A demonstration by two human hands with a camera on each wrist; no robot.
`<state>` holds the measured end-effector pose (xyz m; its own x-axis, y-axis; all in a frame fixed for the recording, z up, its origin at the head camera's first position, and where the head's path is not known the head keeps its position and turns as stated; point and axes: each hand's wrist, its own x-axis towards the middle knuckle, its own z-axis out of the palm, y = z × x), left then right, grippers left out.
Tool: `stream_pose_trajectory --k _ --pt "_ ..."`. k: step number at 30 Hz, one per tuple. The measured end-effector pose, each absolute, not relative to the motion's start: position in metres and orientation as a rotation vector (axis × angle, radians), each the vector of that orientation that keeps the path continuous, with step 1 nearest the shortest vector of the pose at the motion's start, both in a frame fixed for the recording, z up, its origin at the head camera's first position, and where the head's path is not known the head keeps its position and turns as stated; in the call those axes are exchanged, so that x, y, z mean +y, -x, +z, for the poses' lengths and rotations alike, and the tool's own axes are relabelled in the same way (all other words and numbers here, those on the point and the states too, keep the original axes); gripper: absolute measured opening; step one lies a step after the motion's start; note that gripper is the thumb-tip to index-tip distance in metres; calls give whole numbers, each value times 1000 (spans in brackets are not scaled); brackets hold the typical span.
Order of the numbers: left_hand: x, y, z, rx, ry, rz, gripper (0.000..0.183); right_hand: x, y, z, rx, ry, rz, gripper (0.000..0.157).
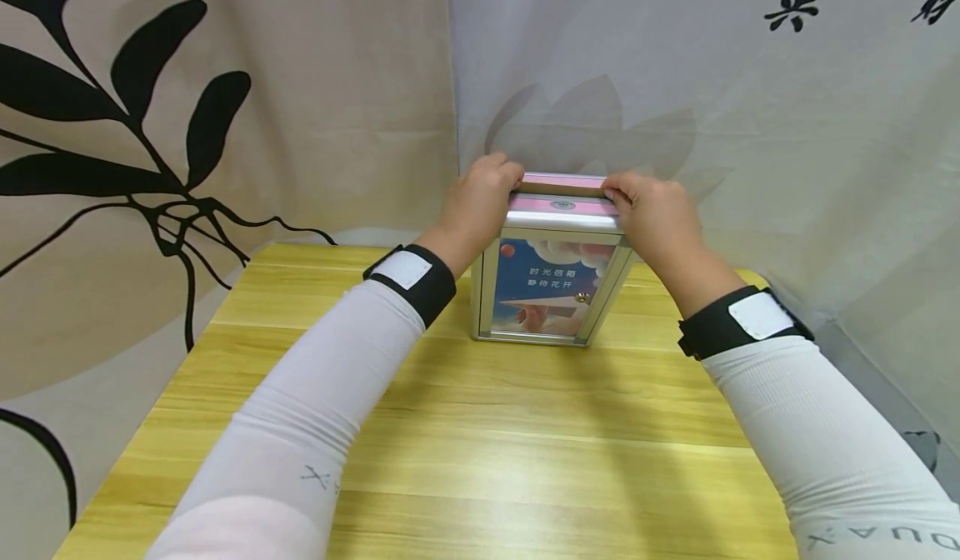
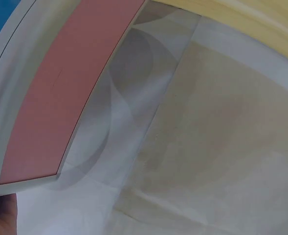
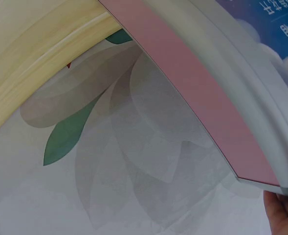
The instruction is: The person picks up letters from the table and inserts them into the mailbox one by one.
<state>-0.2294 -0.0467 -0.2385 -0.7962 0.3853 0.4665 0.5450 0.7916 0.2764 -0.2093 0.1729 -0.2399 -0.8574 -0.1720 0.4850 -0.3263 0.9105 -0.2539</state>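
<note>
A silver-framed letter box (image 1: pixel 558 281) stands upright on the wooden table, its clear front showing a blue printed picture with a small lock at the right. Pink bands run across its top, with a narrow brown strip (image 1: pixel 562 189) between them. My left hand (image 1: pixel 483 197) grips the top left edge, fingers curled over it. At the opposite top edge, my right hand (image 1: pixel 656 210) holds on with bent fingers, thumb near the strip. In the wrist views, pink side panels (image 2: pixel 60 88) (image 3: pixel 202 93) fill much of the picture, with only some fingers (image 2: pixel 6 215) (image 3: pixel 280 210) visible at the corners.
The yellow wood-grain table (image 1: pixel 480 460) reaches back to a pale cloth backdrop (image 1: pixel 337 85) printed with black leaves. The cloth hangs close behind the letter box. At the right, more cloth (image 1: pixel 847 168) runs beside the table edge.
</note>
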Motion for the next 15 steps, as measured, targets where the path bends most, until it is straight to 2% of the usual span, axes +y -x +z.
stream_pose_trajectory --k 15 --pt "-43 229 -233 -2677 649 -456 15 173 209 -235 -2687 -351 438 20"
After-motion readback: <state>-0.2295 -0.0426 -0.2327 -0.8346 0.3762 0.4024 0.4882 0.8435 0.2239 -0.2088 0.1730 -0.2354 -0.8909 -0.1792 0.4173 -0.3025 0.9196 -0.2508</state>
